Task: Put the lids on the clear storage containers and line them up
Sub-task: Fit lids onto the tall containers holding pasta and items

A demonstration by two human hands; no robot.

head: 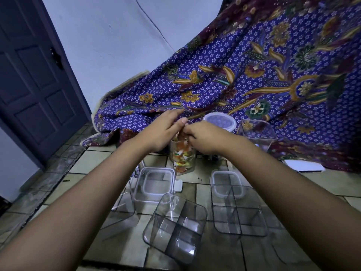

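- Your hands, left (pixel 164 132) and right (pixel 205 137), meet atop the filled jar (pixel 182 159).
- Nearer you stand two divided containers (pixel 175 227) (pixel 239 214).
- A round tub (pixel 219 121) sits behind.

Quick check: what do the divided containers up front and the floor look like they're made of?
Divided containers: likely clear hard plastic, glossy; the floor shows through and the edges catch highlights. Floor: seemingly glazed ceramic tile, with dark grout lines and a slight sheen.

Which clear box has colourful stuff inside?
The tall container under both hands, left hand and right hand. It holds orange, yellow and white pieces. The clear containers nearer the camera, like the divided container, look empty.
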